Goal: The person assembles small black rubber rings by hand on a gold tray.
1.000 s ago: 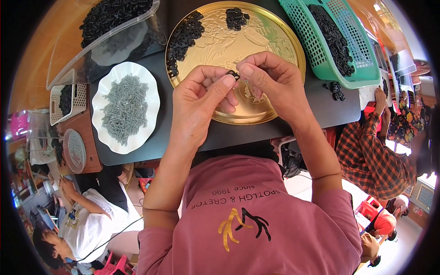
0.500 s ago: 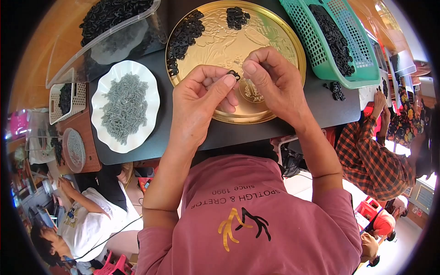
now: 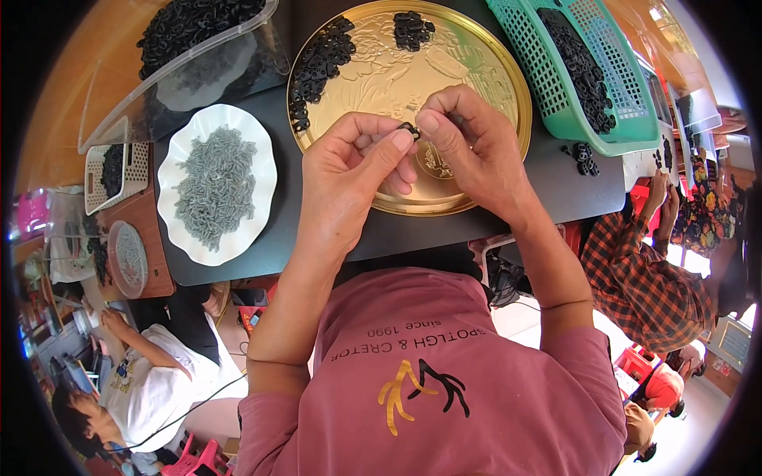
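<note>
Between thumb and fingers of my left hand [image 3: 361, 155] sits a small black plastic part [image 3: 409, 131], held above the near side of a round gold tray [image 3: 381, 75]. My right hand [image 3: 472, 147] is pinched close against it, thumb and forefinger at the part's right end; what those fingertips hold, if anything, is too small to make out. On the tray lie a larger pile of black parts [image 3: 321, 63] at the far left and a smaller pile [image 3: 413, 32] at the back. A white scalloped dish [image 3: 169, 178] of small grey springs [image 3: 216, 186] stands left of my hands.
A clear bin [image 3: 186, 75] of black parts is at the far left, a green basket [image 3: 548, 95] of black parts at the far right. Loose black parts [image 3: 586, 160] lie by the basket. People sit left [image 3: 171, 357] and right [image 3: 647, 282].
My right hand has come slightly closer to my left, so its fingertips now meet the black part. The piles, dish and containers stay in place.
</note>
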`<action>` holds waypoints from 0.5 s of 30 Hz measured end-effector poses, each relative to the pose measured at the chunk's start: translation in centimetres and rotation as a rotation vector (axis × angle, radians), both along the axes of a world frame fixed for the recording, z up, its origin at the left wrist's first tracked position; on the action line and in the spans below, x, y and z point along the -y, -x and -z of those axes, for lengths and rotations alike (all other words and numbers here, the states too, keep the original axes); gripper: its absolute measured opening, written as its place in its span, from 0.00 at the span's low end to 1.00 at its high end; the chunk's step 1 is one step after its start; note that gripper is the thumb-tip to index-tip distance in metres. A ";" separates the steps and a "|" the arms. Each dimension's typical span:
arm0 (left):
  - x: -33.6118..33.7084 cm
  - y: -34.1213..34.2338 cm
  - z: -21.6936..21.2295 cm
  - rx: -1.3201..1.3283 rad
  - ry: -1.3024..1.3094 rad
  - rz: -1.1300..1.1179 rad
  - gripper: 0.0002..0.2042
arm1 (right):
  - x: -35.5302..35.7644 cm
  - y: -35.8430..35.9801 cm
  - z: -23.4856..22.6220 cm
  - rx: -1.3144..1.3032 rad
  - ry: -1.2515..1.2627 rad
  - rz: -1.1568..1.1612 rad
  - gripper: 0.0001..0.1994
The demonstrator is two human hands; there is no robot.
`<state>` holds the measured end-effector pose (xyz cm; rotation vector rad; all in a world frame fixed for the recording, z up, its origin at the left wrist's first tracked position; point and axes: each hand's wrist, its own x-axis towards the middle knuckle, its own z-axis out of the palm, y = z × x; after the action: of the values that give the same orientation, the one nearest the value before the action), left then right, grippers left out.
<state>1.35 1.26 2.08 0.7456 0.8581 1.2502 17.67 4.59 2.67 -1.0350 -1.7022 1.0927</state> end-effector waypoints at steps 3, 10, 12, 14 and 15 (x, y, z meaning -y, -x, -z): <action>0.1 0.0 0.0 -0.029 -0.002 -0.007 0.06 | -0.1 -0.2 0.1 0.044 0.005 -0.019 0.08; 0.0 -0.3 0.2 -0.058 -0.017 -0.048 0.05 | 0.2 0.5 -0.1 -0.074 0.163 -0.023 0.07; 0.0 -0.5 0.4 -0.059 -0.019 -0.065 0.05 | 0.3 0.6 0.2 -0.097 0.178 -0.022 0.07; -0.1 -0.6 0.8 -0.055 -0.030 -0.085 0.05 | 0.3 1.0 0.5 -0.135 0.186 -0.017 0.08; -0.2 -0.6 0.9 -0.055 -0.031 -0.085 0.05 | 0.4 1.1 0.6 -0.173 0.194 -0.011 0.08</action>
<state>1.96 1.45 1.19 0.7784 0.9254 1.3264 16.52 4.21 2.05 -1.0182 -1.4885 1.3353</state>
